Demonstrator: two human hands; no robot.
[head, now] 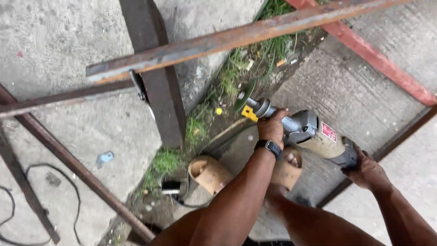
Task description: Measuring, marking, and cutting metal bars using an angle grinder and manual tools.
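Gripping a beige-and-grey angle grinder (314,136) two-handed for control: left hand (272,127) clamped near its head, right hand (368,172) wrapped round the rear, green disc (244,96) held just below the rusty steel bar (236,38).

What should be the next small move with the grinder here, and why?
Probably lift the angle grinder up toward the rusty steel bar. The disc hangs below the bar, apart from it, over the grass, while the left hand holds near the head and the right hand holds the rear.
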